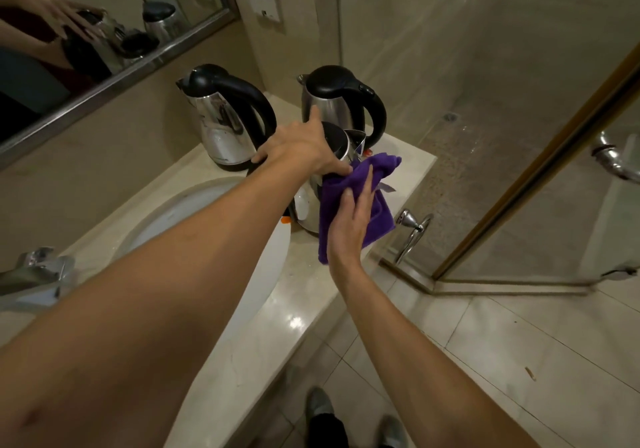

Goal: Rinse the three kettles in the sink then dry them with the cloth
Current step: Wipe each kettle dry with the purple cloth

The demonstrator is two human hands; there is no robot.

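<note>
Three steel kettles with black lids and handles stand on the pale stone counter (242, 336). The nearest kettle (341, 144) is by the counter's right edge. My left hand (301, 147) lies over its black lid with fingers spread. My right hand (349, 222) presses a purple cloth (375, 184) flat against this kettle's side, fingers straight. A second kettle (225, 125) stands at the back left and a third kettle (337, 99) at the back right. The white sink (162, 222) lies left of the near kettle, partly hidden by my left forearm.
A chrome tap (38, 267) sits at the sink's left. A mirror (104, 31) runs along the wall behind. Right of the counter is a glass shower door (536, 177) with a chrome handle (414, 232). Tiled floor (502, 361) lies below the counter edge.
</note>
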